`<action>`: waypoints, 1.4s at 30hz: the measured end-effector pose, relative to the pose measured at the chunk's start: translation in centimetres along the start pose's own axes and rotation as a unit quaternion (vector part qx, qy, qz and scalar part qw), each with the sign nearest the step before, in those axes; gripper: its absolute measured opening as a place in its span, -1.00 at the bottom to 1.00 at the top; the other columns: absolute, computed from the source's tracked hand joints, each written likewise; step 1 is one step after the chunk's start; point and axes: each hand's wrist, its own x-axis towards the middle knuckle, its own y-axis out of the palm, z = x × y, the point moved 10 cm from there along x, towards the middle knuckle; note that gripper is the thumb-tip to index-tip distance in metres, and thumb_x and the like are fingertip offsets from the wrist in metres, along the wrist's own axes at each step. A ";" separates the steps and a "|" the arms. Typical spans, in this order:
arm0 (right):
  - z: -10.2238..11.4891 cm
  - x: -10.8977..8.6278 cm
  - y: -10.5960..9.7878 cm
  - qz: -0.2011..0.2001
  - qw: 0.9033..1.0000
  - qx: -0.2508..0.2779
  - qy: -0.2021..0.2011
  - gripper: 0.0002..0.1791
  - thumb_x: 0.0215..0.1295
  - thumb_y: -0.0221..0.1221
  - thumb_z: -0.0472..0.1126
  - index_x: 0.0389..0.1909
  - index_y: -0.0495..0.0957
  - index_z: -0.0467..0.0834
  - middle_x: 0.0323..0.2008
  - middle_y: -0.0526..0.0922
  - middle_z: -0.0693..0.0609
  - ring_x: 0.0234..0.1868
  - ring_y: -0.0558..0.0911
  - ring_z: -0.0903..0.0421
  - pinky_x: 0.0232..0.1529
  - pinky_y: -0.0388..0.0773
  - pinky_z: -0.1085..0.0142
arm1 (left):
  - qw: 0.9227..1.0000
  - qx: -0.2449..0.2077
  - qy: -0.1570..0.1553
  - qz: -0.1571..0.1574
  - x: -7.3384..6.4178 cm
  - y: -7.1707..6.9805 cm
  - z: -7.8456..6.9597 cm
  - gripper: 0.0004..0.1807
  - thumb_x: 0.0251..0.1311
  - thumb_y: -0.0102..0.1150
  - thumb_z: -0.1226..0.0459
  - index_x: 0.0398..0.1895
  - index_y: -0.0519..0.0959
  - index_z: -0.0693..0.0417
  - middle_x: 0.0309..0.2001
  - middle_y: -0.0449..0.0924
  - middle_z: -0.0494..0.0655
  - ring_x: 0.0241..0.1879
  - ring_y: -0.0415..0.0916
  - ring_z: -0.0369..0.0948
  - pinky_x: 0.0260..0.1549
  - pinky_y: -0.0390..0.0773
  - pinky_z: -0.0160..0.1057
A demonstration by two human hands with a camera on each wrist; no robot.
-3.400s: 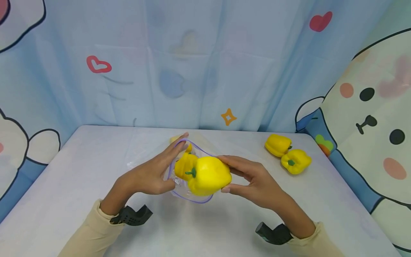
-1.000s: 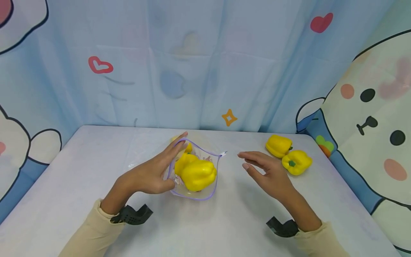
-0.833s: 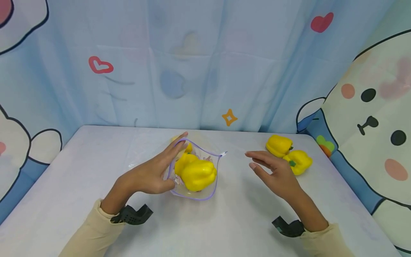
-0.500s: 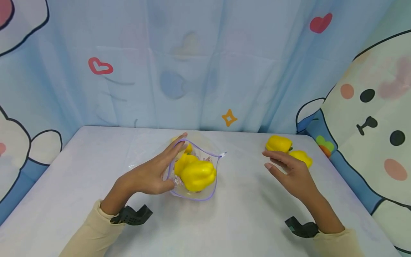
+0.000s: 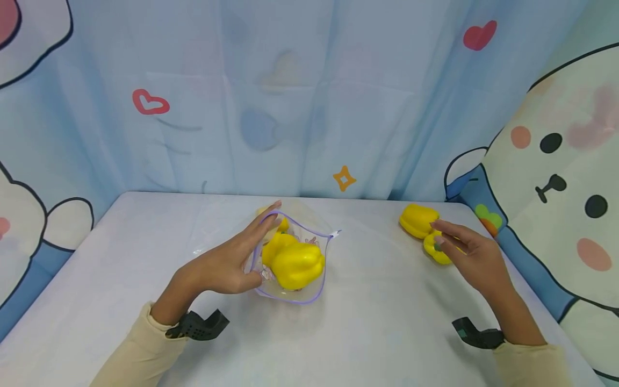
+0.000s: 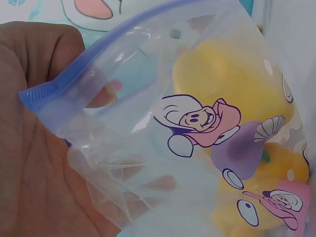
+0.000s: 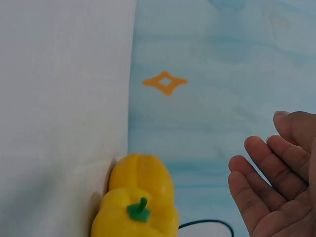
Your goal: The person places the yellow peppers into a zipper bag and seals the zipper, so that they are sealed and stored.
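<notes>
A clear zip-top bag [image 5: 316, 291] with a purple rim stands with its mouth open on the table. Inside lie yellow bell peppers [image 5: 299, 265], seen through printed plastic in the left wrist view. My left hand [image 5: 220, 270] holds the bag's left rim, thumb in front and fingers at the back. Over at the right, my right hand [image 5: 476, 258] hovers with relaxed fingers and holds nothing. It partly hides a yellow bell pepper with a green stem [image 7: 134, 224]. Another yellow pepper [image 5: 417, 220] touches that one from behind; in the right wrist view the hand is apart from both.
A white cloth covers the table [image 5: 367, 322]. Behind its far edge hangs a blue printed curtain [image 5: 300, 107], with a cartoon bear figure [image 5: 556, 215] on the right side. The bag stands between my hands, left of the table's middle.
My right hand let go of a yellow bell pepper, which now lies in the bag. The hand then moved right to the two loose peppers. My left hand stays on the bag.
</notes>
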 end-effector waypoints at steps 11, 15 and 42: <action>-5.0 0.3 -0.9 -0.006 0.997 -0.026 0.069 -0.47 0.39 0.11 -0.01 0.30 0.44 -0.16 0.17 0.55 -0.16 0.27 0.44 -0.06 -0.06 0.31 0.69 | 1.000 0.003 0.007 -0.002 -0.1 0.0 0.0 0.02 -0.09 0.05 0.36 0.52 -0.15 0.28 0.56 -0.44 -0.04 0.51 -0.33 -0.12 0.38 -0.05 0.05; -6.2 0.3 -1.3 -0.014 0.996 -0.031 0.079 -0.44 0.38 0.12 0.01 0.33 0.42 -0.14 0.20 0.53 -0.15 0.32 0.37 0.17 0.02 0.30 0.64 | 1.000 0.004 0.008 -0.003 -0.1 0.0 0.0 0.03 -0.09 0.06 0.36 0.52 -0.16 0.28 0.56 -0.44 -0.05 0.50 -0.31 -0.13 0.37 -0.04 0.05; -14.3 -1.0 2.6 0.137 0.965 0.034 0.220 0.08 0.31 0.10 0.22 0.54 -0.42 -0.02 0.49 -0.35 -0.35 0.39 -0.10 -0.50 0.12 0.11 -0.41 | 1.000 -0.005 -0.001 0.004 -0.1 0.2 0.2 0.02 -0.08 0.02 0.38 0.53 -0.17 0.25 0.56 -0.45 -0.10 0.50 -0.30 -0.16 0.37 0.00 0.06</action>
